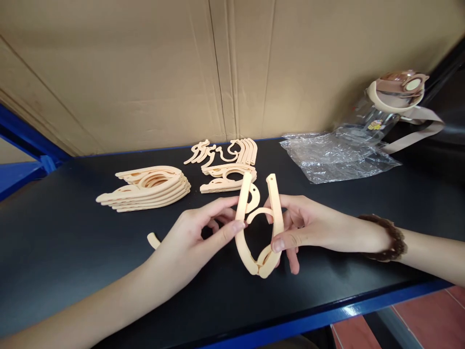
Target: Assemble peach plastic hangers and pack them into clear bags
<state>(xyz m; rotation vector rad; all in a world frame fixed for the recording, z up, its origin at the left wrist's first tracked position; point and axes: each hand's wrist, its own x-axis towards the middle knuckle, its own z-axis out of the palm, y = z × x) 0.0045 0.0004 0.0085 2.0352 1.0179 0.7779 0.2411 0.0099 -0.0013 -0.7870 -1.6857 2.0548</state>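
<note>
Left hand (198, 231) and right hand (313, 224) — both pinching, thumbs inward.

Black shelf (236, 305); cream hanger (276, 198) above it; tan cardboard (145, 72) behind it; blue rail (381, 301) along its front; reddish tiles (428, 312) below.

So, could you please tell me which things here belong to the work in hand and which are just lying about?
Likely part of the work:
cream folding hanger, held by left hand and right hand
larger hanger stack, left
smaller hanger stack, behind
cream hooks, at the back
loose cream piece

Apparently just lying about:
clear plastic
strapped bottle
</note>
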